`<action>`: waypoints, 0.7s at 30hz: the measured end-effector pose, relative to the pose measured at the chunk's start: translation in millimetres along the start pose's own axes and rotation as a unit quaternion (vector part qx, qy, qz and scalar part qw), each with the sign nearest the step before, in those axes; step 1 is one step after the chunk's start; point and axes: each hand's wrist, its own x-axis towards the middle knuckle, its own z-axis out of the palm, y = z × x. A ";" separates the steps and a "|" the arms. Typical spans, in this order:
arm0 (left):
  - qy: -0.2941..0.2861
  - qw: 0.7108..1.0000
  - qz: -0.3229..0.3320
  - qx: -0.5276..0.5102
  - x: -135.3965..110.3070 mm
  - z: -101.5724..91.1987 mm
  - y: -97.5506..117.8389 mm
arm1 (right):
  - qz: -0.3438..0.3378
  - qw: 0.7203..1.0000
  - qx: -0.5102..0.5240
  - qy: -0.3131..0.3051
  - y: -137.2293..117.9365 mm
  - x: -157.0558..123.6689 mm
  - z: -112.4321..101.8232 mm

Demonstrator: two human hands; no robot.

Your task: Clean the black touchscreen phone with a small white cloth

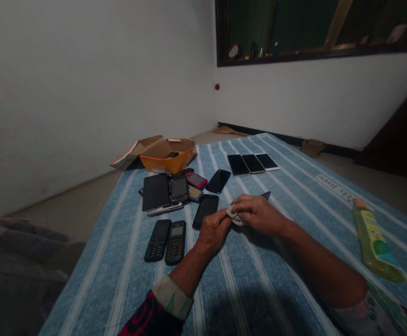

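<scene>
just right of the frame's middle, the right hand (257, 212) has its fingers curled and bunched, pinching a crumpled white cloth (236, 218). the left hand (212, 231) meets it from the lower left, its fingers close together and reaching the cloth's edge; what they grip underneath, i cannot tell. the tip of a dark flat object (267, 195) pokes out beyond the right knuckles; the rest is covered, so whether it is a phone is unclear.

the cloth looks soft, thin and nearly weightless, so it should bunch easily under the fingertips and is best pinched in a folded wad. the dark object, judging by its straight edge, is probably stiff and light, perhaps slick; holding it by its side edges would suit it, and if it has glass, hard pressing in the middle could be risky.

a black smartphone (206, 211) lies beside the left hand, near the centre. two keypad phones (157, 240) sit side by side at the lower left of it, and three smartphones (253, 164) in a row lie above the hands. a bottle of yellow-green liquid (375, 242) lies at the right on the striped blue cover (119, 280).
</scene>
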 end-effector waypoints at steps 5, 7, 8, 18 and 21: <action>-0.004 1.000 -0.013 0.003 -1.4 -0.7 2.9 | -0.019 0.998 -0.012 0.059 -3.3 0.1 6.6; -0.002 1.000 -0.012 0.005 -2.5 -0.7 2.6 | -0.026 0.996 0.002 0.085 -5.2 -0.6 11.7; 0.004 1.000 -0.012 0.004 -3.1 -0.6 2.3 | -0.029 0.995 0.006 0.092 -5.8 -1.0 14.7; 0.000 0.999 -0.026 0.020 -7.7 -1.6 2.9 | -0.003 0.993 -0.038 0.110 -9.6 -4.2 23.6; 0.000 1.000 -0.025 0.017 -7.9 -2.6 4.2 | -0.007 0.994 -0.046 0.103 -7.5 -3.7 26.0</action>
